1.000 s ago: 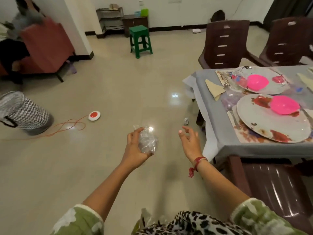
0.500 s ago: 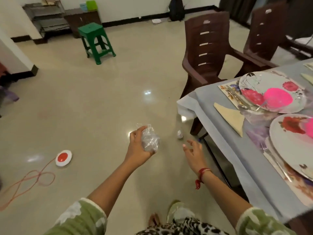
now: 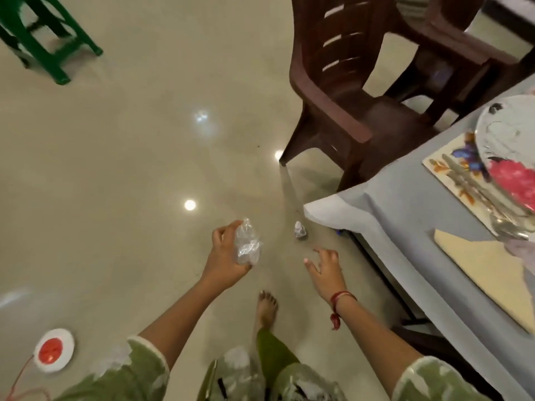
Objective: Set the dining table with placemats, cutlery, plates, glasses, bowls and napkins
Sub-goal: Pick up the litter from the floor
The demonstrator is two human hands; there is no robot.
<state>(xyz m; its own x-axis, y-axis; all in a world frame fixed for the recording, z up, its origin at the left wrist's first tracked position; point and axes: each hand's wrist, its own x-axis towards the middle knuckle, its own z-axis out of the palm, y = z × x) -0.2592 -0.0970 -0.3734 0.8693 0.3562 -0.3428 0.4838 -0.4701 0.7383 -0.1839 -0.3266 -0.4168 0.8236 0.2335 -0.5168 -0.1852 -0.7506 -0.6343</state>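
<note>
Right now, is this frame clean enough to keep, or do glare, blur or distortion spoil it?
Head view: round white glare spots on the glossy beige floor. Head view: motion blur smears the green plastic stool, the brown plastic chair and the flowered plate. Head view: the crumpled clear plastic in the left hand reads fairly sharp.

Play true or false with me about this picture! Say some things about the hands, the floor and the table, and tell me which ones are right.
1. The left hand holds crumpled clear plastic. True.
2. The right hand grips a fork. False: it holds nothing, and its fingers are spread.
3. A small crumpled scrap lies on the floor near the corner of the table. True.
4. The stool is red. False: it is green.
5. A cream napkin lies on the table. True.
</note>
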